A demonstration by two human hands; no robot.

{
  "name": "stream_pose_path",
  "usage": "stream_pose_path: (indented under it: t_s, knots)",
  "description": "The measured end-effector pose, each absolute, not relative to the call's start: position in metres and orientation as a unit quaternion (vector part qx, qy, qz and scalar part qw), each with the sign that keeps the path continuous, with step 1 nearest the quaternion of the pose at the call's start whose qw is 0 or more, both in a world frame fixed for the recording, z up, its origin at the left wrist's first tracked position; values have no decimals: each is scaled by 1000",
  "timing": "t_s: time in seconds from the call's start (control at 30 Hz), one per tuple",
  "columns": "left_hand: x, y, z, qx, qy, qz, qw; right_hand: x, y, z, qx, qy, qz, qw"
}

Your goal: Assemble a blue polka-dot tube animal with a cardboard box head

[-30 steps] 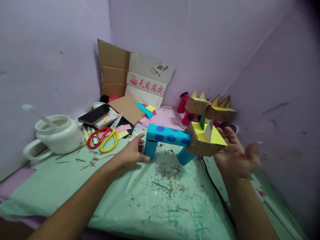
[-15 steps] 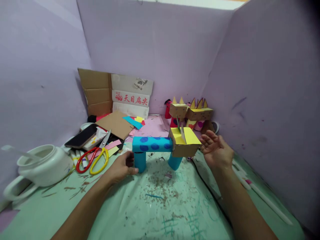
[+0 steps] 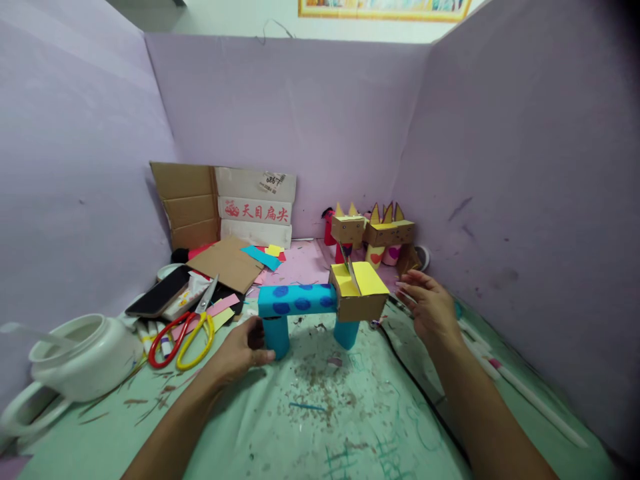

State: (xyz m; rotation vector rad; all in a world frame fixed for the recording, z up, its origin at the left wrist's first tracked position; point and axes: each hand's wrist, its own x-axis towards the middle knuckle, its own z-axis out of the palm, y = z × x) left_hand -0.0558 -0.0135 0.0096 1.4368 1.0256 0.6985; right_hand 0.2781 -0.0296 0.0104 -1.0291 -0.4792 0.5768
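A cardboard animal figure (image 3: 297, 299) stands upright on the green cloth. Its blue body and legs are rolled paper with dark blue spots, and its box head (image 3: 361, 307) has a yellow top with pointed ears. My left hand (image 3: 246, 347) is closed about the rear leg, thumb across the front and fingers partly hidden by the leg. To the right of the head is my right hand (image 3: 434, 308), empty, apart from the figure, with its fingers loosely spread.
Red-and-yellow scissors (image 3: 193, 340), a phone (image 3: 159, 291) and a white teapot (image 3: 83, 353) lie left. More cardboard animals (image 3: 390, 233) stand at the back right. A black cable (image 3: 415, 383) runs forward past my right forearm; white sticks (image 3: 537, 407) lie beyond it. Lilac panels (image 3: 295, 120) enclose the sides and back.
The camera view has tilted up, showing more wall above the panels. My right hand has turned and its fingers have curled slightly beside the head. My left hand stays at the rear leg.
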Motion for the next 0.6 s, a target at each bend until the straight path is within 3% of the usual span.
stream_pose_path:
  t_s: [0.17,0.37,0.6]
  knots:
    - [-51,-16,11,625,442,329,553,278,-27,5,-510,-270,263,773]
    - [-47,-17,3,621,423,358,554,257,-37,22,-425,-375,310,763]
    - [-42,-20,-2,624,434,386,523,228,-50,20,-409,-531,378,639]
